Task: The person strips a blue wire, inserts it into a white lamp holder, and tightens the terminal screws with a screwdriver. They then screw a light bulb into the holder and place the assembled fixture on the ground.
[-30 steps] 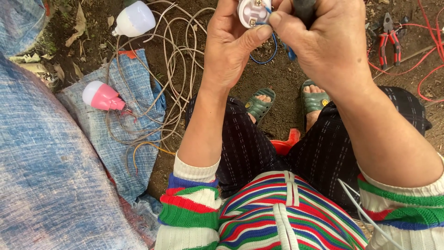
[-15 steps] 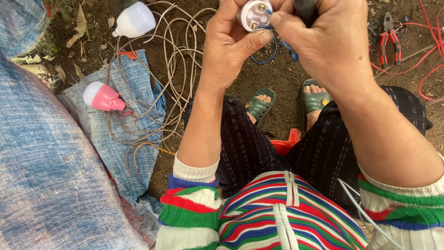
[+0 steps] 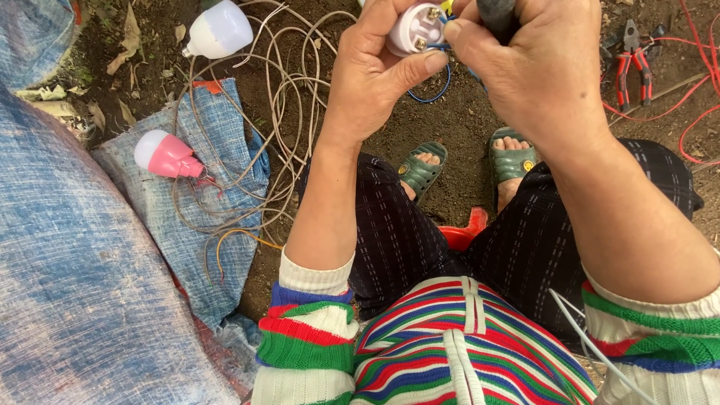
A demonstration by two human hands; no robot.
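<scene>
Hands up top in the head view: left hand (image 3: 375, 75) fingers grasping a white lamp socket (image 3: 415, 28), right hand (image 3: 540, 67) clenched round a dark tool handle (image 3: 496, 15) touching it, above green sandals (image 3: 465, 163) and beige cable (image 3: 277, 127).

Glossy white plastic socket (image 3: 416, 28), brass screws; matt woven sack (image 3: 82, 300); rough soil (image 3: 465, 127).

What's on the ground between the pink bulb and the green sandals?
In the head view, a tangle of pale loose wire lies between the pink bulb and the green sandals, partly on blue woven cloth, partly on bare dirt.
</scene>
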